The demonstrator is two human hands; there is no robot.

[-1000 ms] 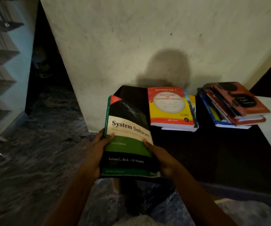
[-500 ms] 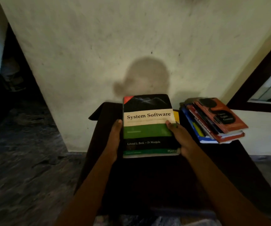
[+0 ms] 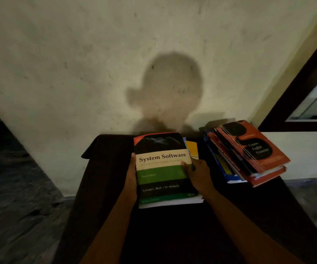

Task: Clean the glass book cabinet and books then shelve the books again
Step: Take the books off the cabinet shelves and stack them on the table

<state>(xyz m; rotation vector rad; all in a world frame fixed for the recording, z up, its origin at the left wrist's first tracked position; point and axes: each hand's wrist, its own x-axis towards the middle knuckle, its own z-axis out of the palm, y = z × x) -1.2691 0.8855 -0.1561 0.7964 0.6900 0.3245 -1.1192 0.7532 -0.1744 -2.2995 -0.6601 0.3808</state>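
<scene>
Your left grip point(image 3: 131, 180) and right grip point(image 3: 197, 174) clasp the thick black-and-green paperback point(image 3: 163, 168) by its sides; it looks hefty and bendy, so use both.

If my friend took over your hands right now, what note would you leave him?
The left hand and right hand each grip a side of the System Software book, which seems set on the pile with the yellow book. A second pile lies right of it on the table. Books are out; wiped or not, can't tell. Left: let go, shelve all books.
</scene>
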